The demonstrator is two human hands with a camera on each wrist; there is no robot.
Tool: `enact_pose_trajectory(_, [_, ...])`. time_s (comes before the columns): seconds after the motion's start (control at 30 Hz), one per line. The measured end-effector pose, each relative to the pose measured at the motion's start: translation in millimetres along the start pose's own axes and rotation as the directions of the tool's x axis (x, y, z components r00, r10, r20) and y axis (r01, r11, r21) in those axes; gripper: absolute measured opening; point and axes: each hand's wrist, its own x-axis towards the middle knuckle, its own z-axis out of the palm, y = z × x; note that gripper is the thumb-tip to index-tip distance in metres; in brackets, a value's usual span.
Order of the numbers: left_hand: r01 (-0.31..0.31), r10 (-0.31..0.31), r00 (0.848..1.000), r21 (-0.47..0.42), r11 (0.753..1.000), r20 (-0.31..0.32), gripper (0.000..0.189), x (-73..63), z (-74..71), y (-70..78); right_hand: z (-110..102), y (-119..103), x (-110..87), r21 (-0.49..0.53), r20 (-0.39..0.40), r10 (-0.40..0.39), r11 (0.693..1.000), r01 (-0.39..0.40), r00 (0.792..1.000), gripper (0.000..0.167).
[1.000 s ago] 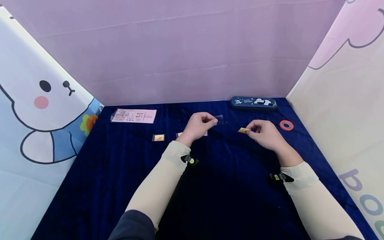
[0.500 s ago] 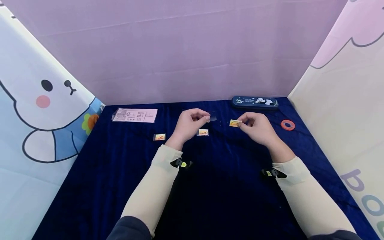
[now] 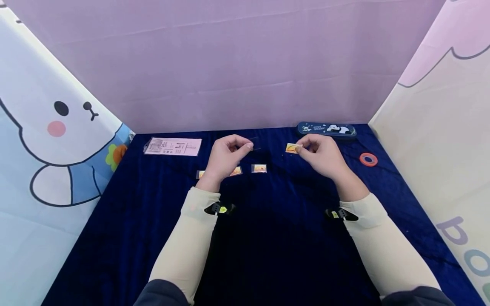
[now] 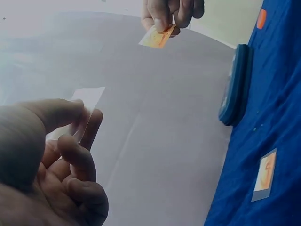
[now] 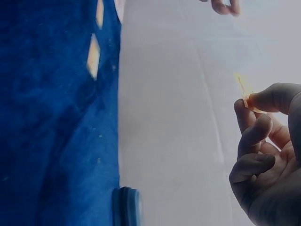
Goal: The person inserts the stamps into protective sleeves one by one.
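My left hand (image 3: pixel 223 159) pinches a small clear plastic sleeve (image 3: pixel 255 143) between thumb and forefinger. The sleeve looks see-through, with nothing visible in it, also in the left wrist view. Opposite it, my right hand (image 3: pixel 324 159) pinches a small yellow-orange stamp (image 3: pixel 291 148) by one edge, raised above the cloth. A gap separates stamp and sleeve. Below them lies a sleeved stamp (image 3: pixel 259 168). Behind my left hand and wrist are a second stamp (image 3: pixel 236 171) and a third stamp (image 3: pixel 200 174), both partly hidden.
A pink printed ticket (image 3: pixel 174 146) in a clear cover lies at the back left. At the back right stands a dark blue panda pencil case (image 3: pixel 327 130), with an orange-red ring (image 3: pixel 361 160) nearer. Dark blue cloth (image 3: pixel 275 238) covers the table, enclosed by fabric walls.
Both hands have moved left and slightly up, the left with the sleeve, the right with the stamp. The right-hand sleeved stamp on the cloth has come into full sight.
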Motion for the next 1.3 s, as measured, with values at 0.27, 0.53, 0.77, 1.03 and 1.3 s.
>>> enact_pose_trajectory(0.27, [-0.025,0.025,1.000,-0.030,0.999,-0.005,0.015,-1.1,-8.9,7.4,-3.3,-15.9,8.5,0.055,-0.020,-0.055,0.997,0.056,0.998,0.004])
enact_pose_trajectory(0.53, [-0.038,0.038,0.999,-0.002,0.999,-0.020,0.009,-3.9,-10.4,13.1,-0.3,-28.8,11.4,0.115,-0.061,-0.052,0.992,0.059,0.997,0.008])
enact_pose_trajectory(0.77, [-0.037,0.037,0.999,0.005,0.999,-0.023,0.011,-4.0,-8.8,14.9,-0.8,-59.2,3.2,0.164,-0.051,-0.046,0.985,0.054,0.998,0.009])
enact_pose_trajectory(1.03, [-0.043,0.043,0.999,0.011,0.999,-0.024,0.012,-2.4,-7.6,16.7,-5.8,-71.9,-4.2,0.198,-0.051,-0.069,0.977,0.078,0.996,0.010])
enact_pose_trajectory(1.3, [-0.046,0.046,0.998,0.001,0.999,-0.034,0.012,-3.7,-5.7,15.8,-0.3,-73.2,-3.9,0.243,-0.053,-0.087,0.965,0.097,0.995,0.007])
